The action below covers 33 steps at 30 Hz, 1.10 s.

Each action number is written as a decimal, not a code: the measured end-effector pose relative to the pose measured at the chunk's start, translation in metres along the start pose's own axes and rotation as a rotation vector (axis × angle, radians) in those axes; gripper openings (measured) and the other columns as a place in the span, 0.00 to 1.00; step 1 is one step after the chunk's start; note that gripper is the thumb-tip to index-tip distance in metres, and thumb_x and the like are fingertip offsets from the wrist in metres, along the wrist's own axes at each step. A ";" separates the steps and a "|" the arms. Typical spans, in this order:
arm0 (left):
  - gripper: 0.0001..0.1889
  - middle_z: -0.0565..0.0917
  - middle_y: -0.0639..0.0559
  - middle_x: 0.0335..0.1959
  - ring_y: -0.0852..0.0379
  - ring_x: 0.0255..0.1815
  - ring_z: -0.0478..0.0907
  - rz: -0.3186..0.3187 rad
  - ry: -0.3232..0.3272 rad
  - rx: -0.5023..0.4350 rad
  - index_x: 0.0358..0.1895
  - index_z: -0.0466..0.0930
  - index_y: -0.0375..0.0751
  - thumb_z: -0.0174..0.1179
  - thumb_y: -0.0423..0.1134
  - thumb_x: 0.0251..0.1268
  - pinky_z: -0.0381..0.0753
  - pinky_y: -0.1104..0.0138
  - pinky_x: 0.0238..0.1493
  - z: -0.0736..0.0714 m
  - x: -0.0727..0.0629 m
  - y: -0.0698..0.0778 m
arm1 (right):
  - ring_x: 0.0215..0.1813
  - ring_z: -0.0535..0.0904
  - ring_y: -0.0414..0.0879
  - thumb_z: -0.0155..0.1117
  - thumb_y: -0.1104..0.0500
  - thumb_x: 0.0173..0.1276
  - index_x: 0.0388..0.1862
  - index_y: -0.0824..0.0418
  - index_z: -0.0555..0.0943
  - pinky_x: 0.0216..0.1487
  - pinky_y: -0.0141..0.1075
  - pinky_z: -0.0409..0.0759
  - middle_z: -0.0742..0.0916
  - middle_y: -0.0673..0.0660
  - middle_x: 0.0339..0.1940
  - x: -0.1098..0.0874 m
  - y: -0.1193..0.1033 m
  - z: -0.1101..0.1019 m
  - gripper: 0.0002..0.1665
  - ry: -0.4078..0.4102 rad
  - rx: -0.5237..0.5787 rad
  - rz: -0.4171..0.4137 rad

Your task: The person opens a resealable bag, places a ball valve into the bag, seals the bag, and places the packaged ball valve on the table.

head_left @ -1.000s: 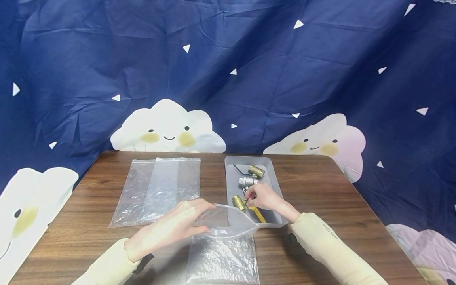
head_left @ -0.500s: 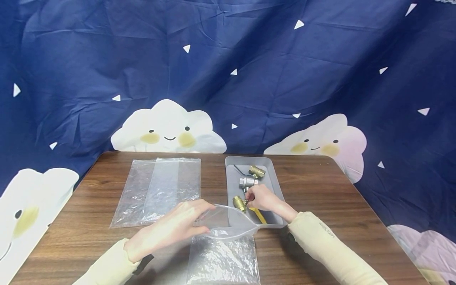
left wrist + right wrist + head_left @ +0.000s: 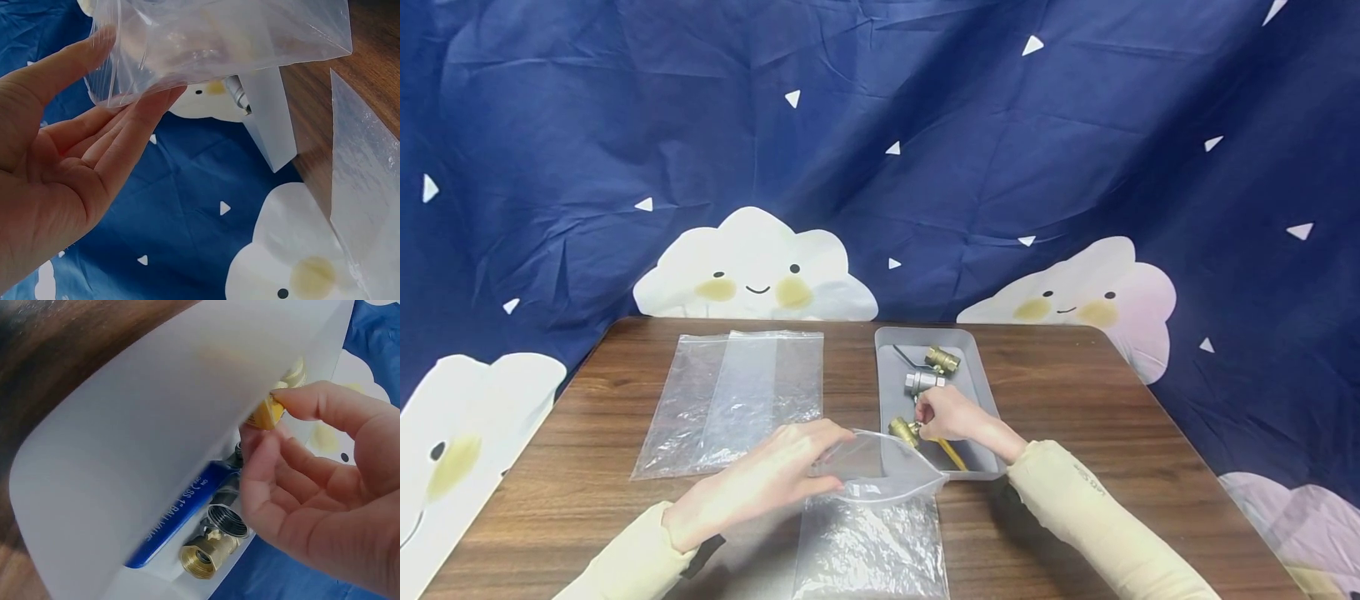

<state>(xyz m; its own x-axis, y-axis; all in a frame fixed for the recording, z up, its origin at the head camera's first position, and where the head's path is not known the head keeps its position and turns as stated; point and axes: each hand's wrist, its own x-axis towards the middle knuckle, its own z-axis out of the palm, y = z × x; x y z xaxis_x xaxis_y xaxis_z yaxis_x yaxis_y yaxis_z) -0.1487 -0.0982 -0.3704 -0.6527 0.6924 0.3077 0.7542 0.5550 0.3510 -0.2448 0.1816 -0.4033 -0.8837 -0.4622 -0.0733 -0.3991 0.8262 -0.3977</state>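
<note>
In the head view my left hand (image 3: pixel 767 471) holds the mouth of a clear zip bag (image 3: pixel 880 542) apart, with thumb and fingers at its left side. The left wrist view has the bag (image 3: pixel 219 37) between the spread thumb and fingers. My right hand (image 3: pixel 951 414) reaches into a grey tray (image 3: pixel 985 400) and pinches the yellow handle (image 3: pixel 267 414) of a brass ball valve (image 3: pixel 903 431). The valve's body is partly covered by the tray wall in the right wrist view. Beyond the hand lie a silver ball valve (image 3: pixel 922 382) and another brass ball valve (image 3: pixel 942 360).
More clear bags (image 3: pixel 737 392) lie overlapping at the left of the wooden table (image 3: pixel 1060 400). A blue lever (image 3: pixel 181 509) marked as a ball valve sits in the tray beside the right hand. Behind the table hangs a blue cloth (image 3: pixel 925 100) with clouds.
The yellow handle has tipped and looks narrower under my right hand, while the brass valve has shifted slightly in the tray. My left hand and the bag stay nearly still.
</note>
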 end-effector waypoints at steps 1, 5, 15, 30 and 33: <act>0.24 0.85 0.50 0.47 0.59 0.39 0.82 0.001 0.001 0.002 0.55 0.79 0.38 0.72 0.39 0.55 0.83 0.70 0.42 0.000 0.000 0.000 | 0.28 0.74 0.37 0.68 0.67 0.44 0.27 0.60 0.81 0.32 0.28 0.74 0.83 0.49 0.23 0.000 0.000 0.000 0.09 -0.010 0.011 0.002; 0.23 0.86 0.48 0.48 0.57 0.42 0.83 0.006 0.006 -0.005 0.55 0.78 0.37 0.72 0.38 0.55 0.85 0.68 0.44 -0.001 -0.001 -0.001 | 0.30 0.76 0.36 0.69 0.67 0.46 0.30 0.61 0.82 0.35 0.29 0.76 0.85 0.50 0.25 -0.001 -0.001 -0.002 0.10 -0.037 0.062 0.003; 0.23 0.86 0.46 0.50 0.54 0.48 0.85 0.002 0.002 -0.020 0.56 0.78 0.35 0.70 0.38 0.57 0.85 0.65 0.49 -0.002 -0.001 0.000 | 0.31 0.80 0.34 0.73 0.65 0.50 0.34 0.62 0.87 0.38 0.28 0.79 0.90 0.51 0.28 -0.005 0.001 -0.004 0.10 -0.052 0.115 -0.029; 0.24 0.86 0.47 0.51 0.55 0.48 0.85 -0.005 0.000 -0.017 0.56 0.78 0.36 0.70 0.39 0.58 0.85 0.65 0.50 -0.001 -0.003 -0.002 | 0.34 0.82 0.36 0.70 0.68 0.53 0.39 0.66 0.86 0.39 0.27 0.79 0.90 0.55 0.31 -0.008 -0.001 -0.005 0.13 -0.094 0.120 -0.094; 0.24 0.86 0.47 0.51 0.55 0.47 0.84 -0.006 -0.003 -0.018 0.57 0.78 0.36 0.70 0.40 0.58 0.85 0.65 0.49 -0.001 -0.003 -0.002 | 0.35 0.82 0.38 0.70 0.69 0.54 0.40 0.67 0.86 0.39 0.27 0.80 0.89 0.56 0.32 -0.011 -0.002 -0.006 0.12 -0.085 0.140 -0.098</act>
<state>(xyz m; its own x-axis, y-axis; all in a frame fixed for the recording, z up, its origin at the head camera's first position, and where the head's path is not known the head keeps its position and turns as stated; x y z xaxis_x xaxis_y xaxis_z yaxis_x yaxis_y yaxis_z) -0.1482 -0.1020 -0.3708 -0.6573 0.6904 0.3023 0.7485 0.5512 0.3687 -0.2364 0.1871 -0.3959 -0.8161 -0.5687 -0.1025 -0.4391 0.7255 -0.5299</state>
